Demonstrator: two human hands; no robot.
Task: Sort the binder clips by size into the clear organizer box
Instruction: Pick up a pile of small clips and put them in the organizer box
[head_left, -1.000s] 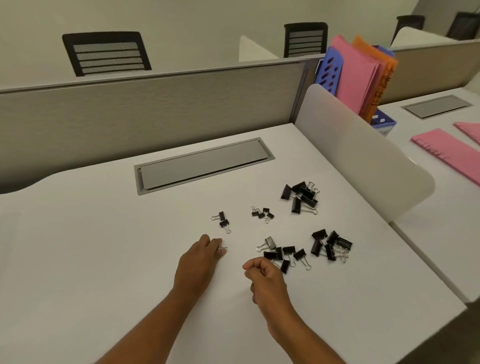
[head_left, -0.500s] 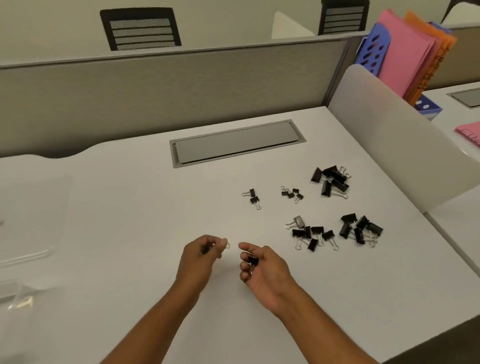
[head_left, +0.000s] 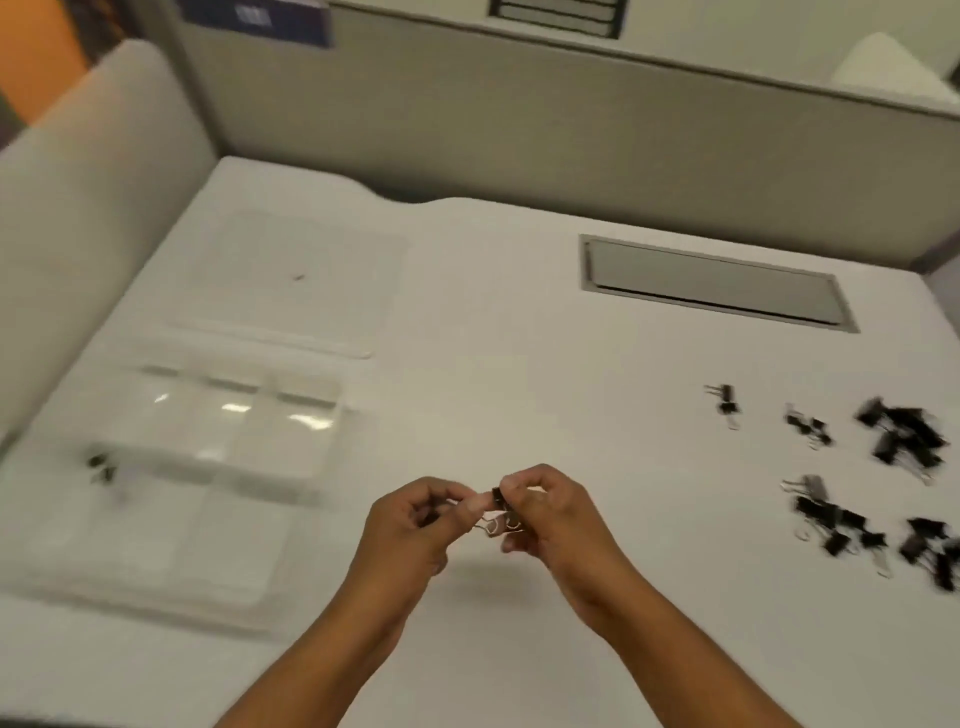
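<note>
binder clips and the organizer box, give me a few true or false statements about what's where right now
1. The organizer box lies left of both hands. True.
2. The right hand pinches a small black clip. True.
3. The left hand rests flat on the desk. False: it is raised with fingers curled, meeting the right hand.
4. The unsorted clips lie in the box. False: they lie on the desk at right.
5. Something small and dark already sits in the box. True.
</note>
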